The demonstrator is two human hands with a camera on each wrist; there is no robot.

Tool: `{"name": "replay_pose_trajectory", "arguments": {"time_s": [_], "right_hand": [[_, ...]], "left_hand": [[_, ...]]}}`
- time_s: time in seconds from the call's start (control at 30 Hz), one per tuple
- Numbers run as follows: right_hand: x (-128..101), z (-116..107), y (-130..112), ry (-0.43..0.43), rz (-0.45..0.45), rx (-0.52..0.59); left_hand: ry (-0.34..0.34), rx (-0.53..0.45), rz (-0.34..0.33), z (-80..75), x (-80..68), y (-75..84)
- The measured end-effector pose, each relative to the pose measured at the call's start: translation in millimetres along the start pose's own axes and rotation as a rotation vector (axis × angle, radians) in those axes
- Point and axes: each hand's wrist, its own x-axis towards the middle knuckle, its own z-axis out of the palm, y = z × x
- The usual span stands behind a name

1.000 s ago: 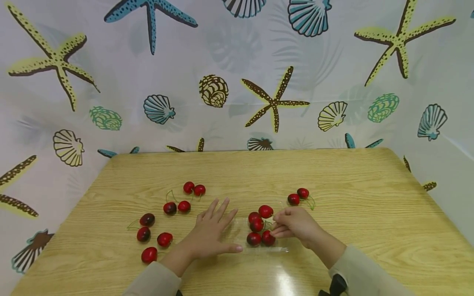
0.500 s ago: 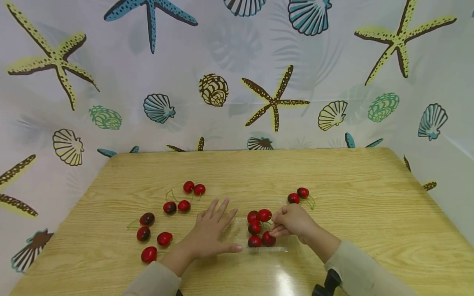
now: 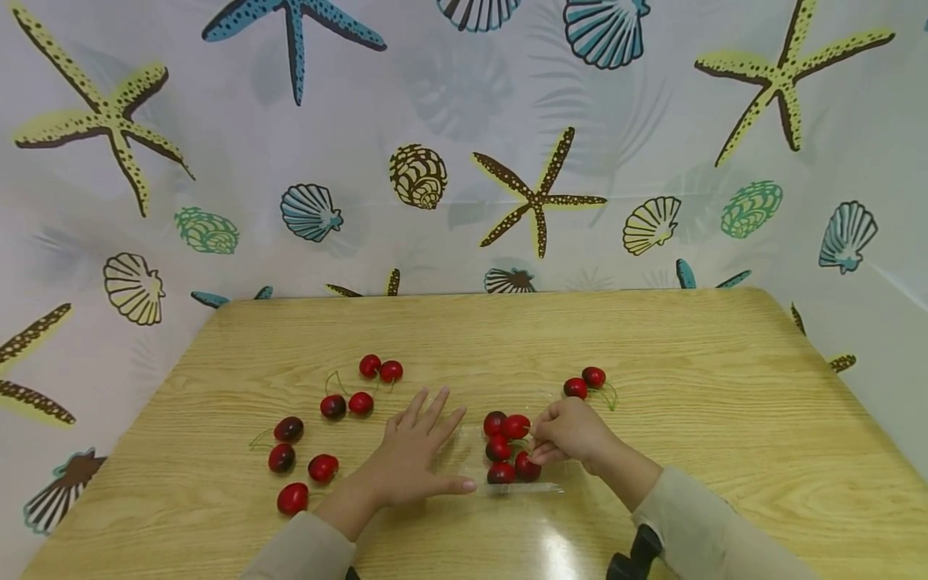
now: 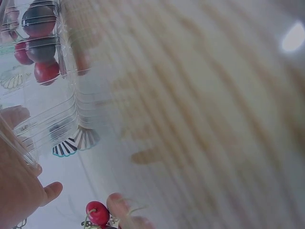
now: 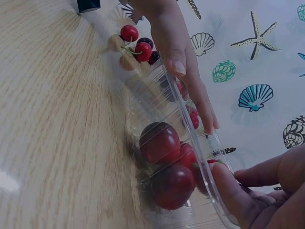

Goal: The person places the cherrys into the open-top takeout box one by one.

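Near the table's middle sits a clear plastic box, its walls well seen in the right wrist view. Several dark red cherries lie in its right part. My left hand is spread at the box's left side, thumb along the near edge; the right wrist view shows its fingers right at the rim. At the right end, my right hand pinches a green cherry stem between thumb and finger, just over the rim. The cherries by it sit low, behind the clear wall.
Loose cherries lie left of my left hand, several paired on stems. Another pair lies behind my right hand. The wooden table ends at a hanging cloth printed with shells and starfish.
My right hand has shifted slightly, and the cherries in the box have moved a little, the upper ones to the left and nearer. The left hand stays put.
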Motion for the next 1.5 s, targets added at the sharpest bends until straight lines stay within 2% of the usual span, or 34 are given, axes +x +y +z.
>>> {"name": "replay_pose_trajectory", "arguments": {"time_s": [0.27,0.57,1.07,1.5], "right_hand": [[-0.7,-0.3,0.0,-0.003,0.005,-0.009],[-2.7,-5.7,0.6,-0.045,-0.017,0.011],[-9.1,-26.4,6.0,-0.076,-0.102,0.09],[-11.6,-45.1,15.9,-0.007,-0.118,0.131]], "left_hand": [[0.003,-0.002,-0.005,0.6,1.2,0.3],[0.004,0.003,-0.002,-0.3,1.0,1.4],[0.024,0.007,0.016,1.1,2.3,-0.4],[0.0,0.024,0.007,1.3,2.0,-1.4]]}}
